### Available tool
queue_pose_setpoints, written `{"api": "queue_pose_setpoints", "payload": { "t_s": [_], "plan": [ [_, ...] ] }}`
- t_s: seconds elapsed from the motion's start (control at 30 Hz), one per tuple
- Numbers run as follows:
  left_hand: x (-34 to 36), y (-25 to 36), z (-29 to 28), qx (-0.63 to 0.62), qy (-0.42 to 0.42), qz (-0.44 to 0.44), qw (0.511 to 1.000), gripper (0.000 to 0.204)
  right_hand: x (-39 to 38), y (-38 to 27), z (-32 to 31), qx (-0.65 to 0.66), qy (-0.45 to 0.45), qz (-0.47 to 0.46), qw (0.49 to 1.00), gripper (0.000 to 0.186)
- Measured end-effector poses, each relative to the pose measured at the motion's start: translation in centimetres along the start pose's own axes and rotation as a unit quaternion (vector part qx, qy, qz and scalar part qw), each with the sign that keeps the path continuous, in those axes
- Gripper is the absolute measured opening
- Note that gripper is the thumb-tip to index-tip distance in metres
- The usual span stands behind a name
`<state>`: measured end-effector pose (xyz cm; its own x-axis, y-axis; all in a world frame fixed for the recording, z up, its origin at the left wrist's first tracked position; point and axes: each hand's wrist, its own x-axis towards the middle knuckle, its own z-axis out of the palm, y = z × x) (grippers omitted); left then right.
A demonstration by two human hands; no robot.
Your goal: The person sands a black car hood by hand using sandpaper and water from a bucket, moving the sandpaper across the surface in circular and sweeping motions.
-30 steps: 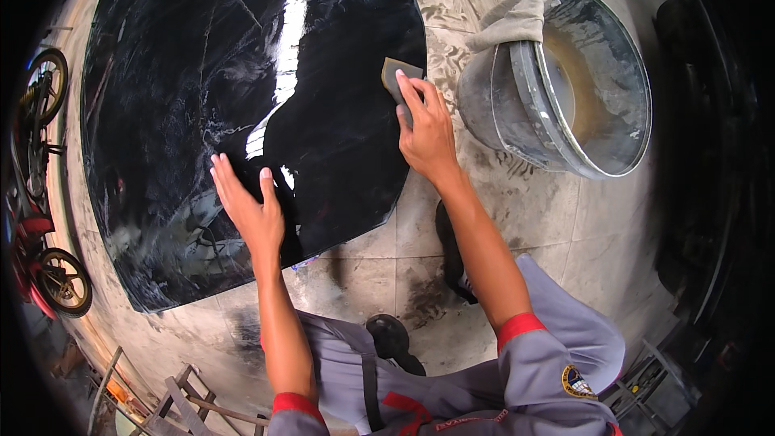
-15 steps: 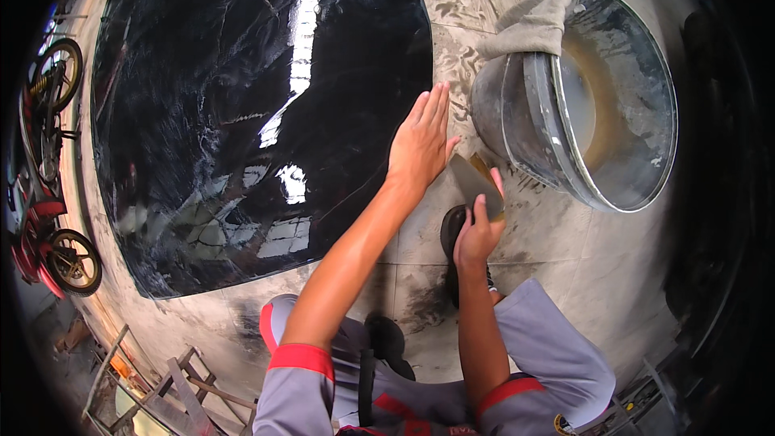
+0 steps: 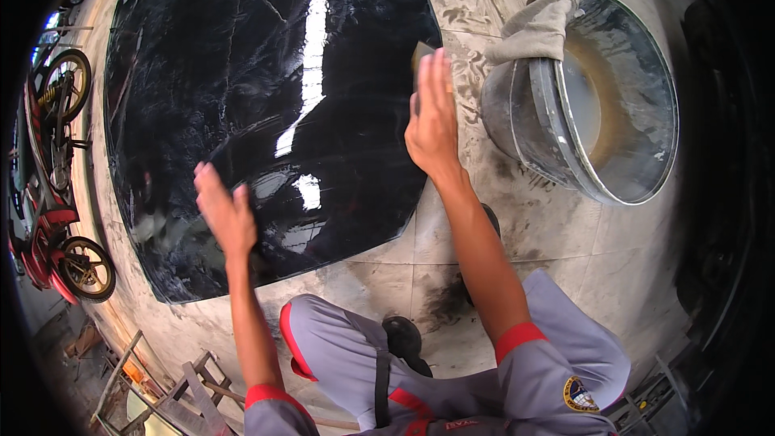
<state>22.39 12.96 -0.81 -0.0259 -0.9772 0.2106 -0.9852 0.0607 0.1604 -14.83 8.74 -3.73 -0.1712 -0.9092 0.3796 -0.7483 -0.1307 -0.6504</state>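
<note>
A large glossy black panel (image 3: 355,137), wet-looking and streaked, lies in front of me. At its right edge, my right hand (image 3: 434,125) has its fingers stretched forward over a folded piece of sandpaper (image 3: 421,55). Only a brownish corner of the sandpaper shows past the fingertips; the hand hides the rest. My left hand (image 3: 228,214) is over the lower left part of the panel, fingers out straight and thumb apart, holding nothing. It is slightly blurred, and I cannot tell whether it touches the surface.
Right of the panel stands a dark bucket (image 3: 533,125) with cloudy water inside and a grey cloth (image 3: 537,28) draped over its rim. A red motorcycle (image 3: 48,210) is at the far left. Metal frames (image 3: 194,396) stand at lower left, near my legs.
My left hand has swung from the panel's right edge to its lower left. My right hand has moved forward from near my foot to the panel's right edge with the sandpaper.
</note>
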Motion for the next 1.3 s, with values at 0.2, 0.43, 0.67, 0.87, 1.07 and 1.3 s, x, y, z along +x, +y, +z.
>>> {"api": "queue_pose_setpoints", "payload": {
  "t_s": [0.2, 0.43, 0.67, 0.87, 1.07, 1.3],
  "plan": [
    [-11.5, -22.5, -2.1, 0.056, 0.025, -0.301, 0.952, 0.075, 1.7, -1.1, 1.4, -0.027, -0.022, 0.045, 0.998, 0.07],
    [-12.7, -23.8, -1.4, 0.063, 0.019, -0.296, 0.953, 0.084, -4.5, -4.6, 3.1, -0.077, -0.085, 0.066, 0.991, 0.068],
    [-12.1, -23.0, -1.0, 0.064, 0.014, -0.297, 0.953, 0.083, 3.2, -0.5, 3.7, -0.056, 0.038, 0.077, 0.995, 0.063],
    [-12.1, -23.1, -1.5, 0.059, 0.034, -0.305, 0.95, 0.084, 0.9, -3.2, 3.7, -0.059, -0.005, 0.082, 0.995, 0.064],
    [-11.8, -23.1, -1.4, 0.066, 0.024, -0.308, 0.949, 0.084, 0.2, -2.3, 3.5, -0.021, -0.012, 0.08, 0.996, 0.066],
    [-11.7, -22.8, -0.8, 0.062, 0.022, -0.294, 0.954, 0.085, 5.3, 1.7, 3.1, -0.021, 0.006, 0.093, 0.995, 0.064]
  ]
}}
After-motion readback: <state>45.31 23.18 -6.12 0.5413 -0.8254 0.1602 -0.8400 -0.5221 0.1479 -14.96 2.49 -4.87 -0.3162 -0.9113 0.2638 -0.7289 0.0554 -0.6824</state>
